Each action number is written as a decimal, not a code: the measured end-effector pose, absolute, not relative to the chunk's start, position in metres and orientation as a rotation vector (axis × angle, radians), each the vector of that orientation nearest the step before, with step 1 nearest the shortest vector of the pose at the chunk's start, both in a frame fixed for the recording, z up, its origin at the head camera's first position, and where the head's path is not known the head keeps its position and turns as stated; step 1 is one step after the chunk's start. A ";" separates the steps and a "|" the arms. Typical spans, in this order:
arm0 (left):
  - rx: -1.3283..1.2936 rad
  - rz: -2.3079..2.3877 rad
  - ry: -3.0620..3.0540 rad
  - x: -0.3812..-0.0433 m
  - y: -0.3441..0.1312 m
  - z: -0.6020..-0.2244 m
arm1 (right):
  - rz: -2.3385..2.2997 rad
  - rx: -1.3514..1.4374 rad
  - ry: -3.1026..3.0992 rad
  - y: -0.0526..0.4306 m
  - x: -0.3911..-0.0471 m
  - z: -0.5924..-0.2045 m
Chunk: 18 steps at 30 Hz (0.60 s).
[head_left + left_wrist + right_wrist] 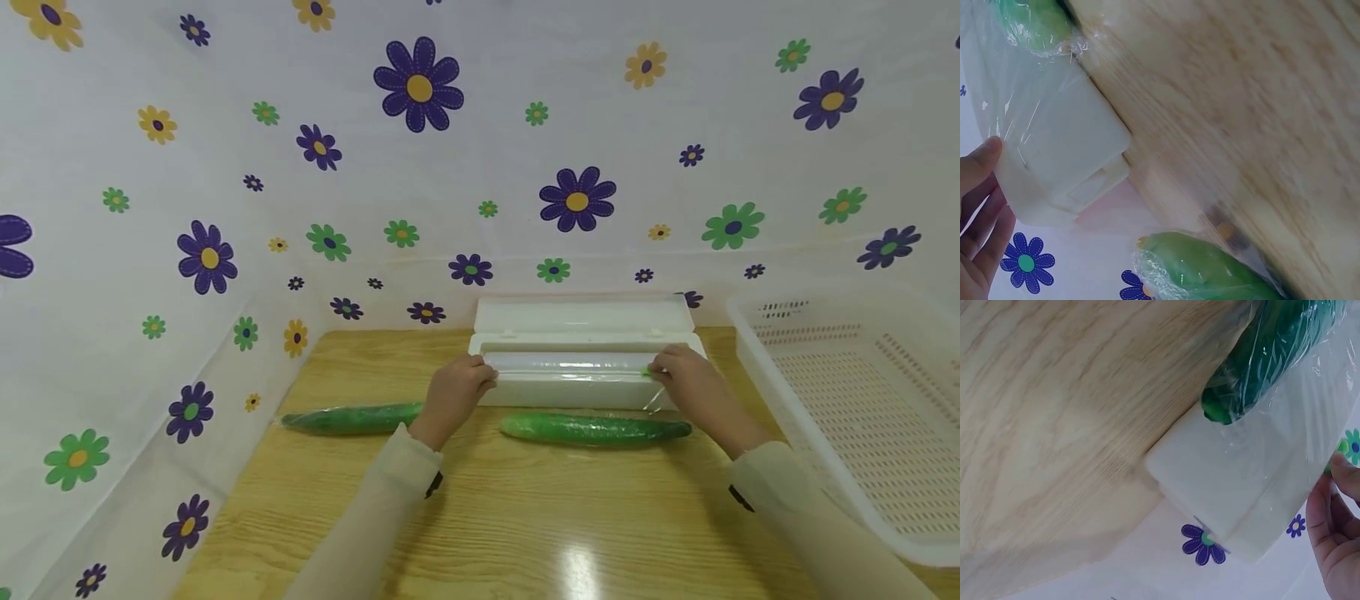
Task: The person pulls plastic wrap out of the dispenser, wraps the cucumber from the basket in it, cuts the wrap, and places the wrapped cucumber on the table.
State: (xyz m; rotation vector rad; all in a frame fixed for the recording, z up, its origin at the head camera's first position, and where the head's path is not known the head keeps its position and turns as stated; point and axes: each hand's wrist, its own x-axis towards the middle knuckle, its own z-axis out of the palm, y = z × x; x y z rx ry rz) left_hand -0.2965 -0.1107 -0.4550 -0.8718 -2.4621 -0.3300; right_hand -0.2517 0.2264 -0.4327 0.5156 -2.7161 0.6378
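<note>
A white cling film dispenser box [570, 393] lies along the back of the table with its lid [585, 315] raised and a roll of cling film [555, 362] inside. My left hand [456, 390] pinches the film at the box's left front edge; its thumb [988, 153] shows there in the left wrist view. At the other end, my right hand [693, 385] pinches a small green slide cutter [1340, 449]. Clear film hangs down the box's front. Just before the box lies a green cucumber [592, 429], with shiny film about it in the wrist views.
A second cucumber [352, 419], wrapped in film, lies to the left, partly behind my left hand. On the right stands a white slotted plastic basket [787, 408]. A flower-printed white sheet [480, 167] rises behind and left of the wooden table [525, 517].
</note>
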 end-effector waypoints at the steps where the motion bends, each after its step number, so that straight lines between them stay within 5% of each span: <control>1: -0.883 -0.326 -2.448 -0.297 -0.110 -0.456 | 0.634 0.511 -2.714 0.230 -0.251 -0.433; 18: -0.849 -0.224 -2.437 -0.296 -0.109 -0.458 | 0.426 0.336 -2.683 0.255 -0.237 -0.439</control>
